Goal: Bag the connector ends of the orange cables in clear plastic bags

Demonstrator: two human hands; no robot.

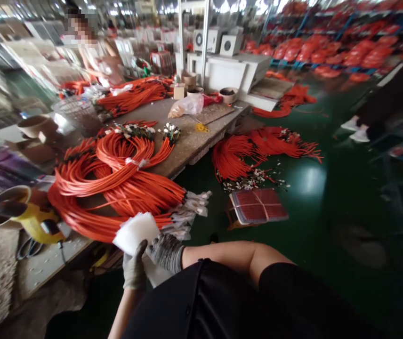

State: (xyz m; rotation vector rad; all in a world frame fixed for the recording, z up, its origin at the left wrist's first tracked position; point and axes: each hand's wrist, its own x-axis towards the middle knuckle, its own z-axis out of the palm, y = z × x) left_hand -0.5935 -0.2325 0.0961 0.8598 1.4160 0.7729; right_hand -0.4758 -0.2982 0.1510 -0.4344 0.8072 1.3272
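My left hand (134, 270), in a pale glove, grips a stack of white translucent sheets (137, 232), which look like small plastic bags, with the thumb on top. My right hand (166, 251), in a grey glove, is closed at the stack's near right edge; its fingertips are partly hidden. Just beyond the stack, a large heap of orange cables (134, 190) lies coiled on the workbench (187, 141). Clear plastic wrapping (192, 203) covers the cable ends nearest my hands. A smaller tied coil (125, 153) rests on top of the heap.
A yellow heat gun (39, 225) lies at the bench's left, beside a cardboard tube (5, 207). On the green floor to the right are more orange cables (247, 148) and a tied red bundle (260, 206). Another person (97, 59) stands across the bench; someone's legs (381, 99) show at right.
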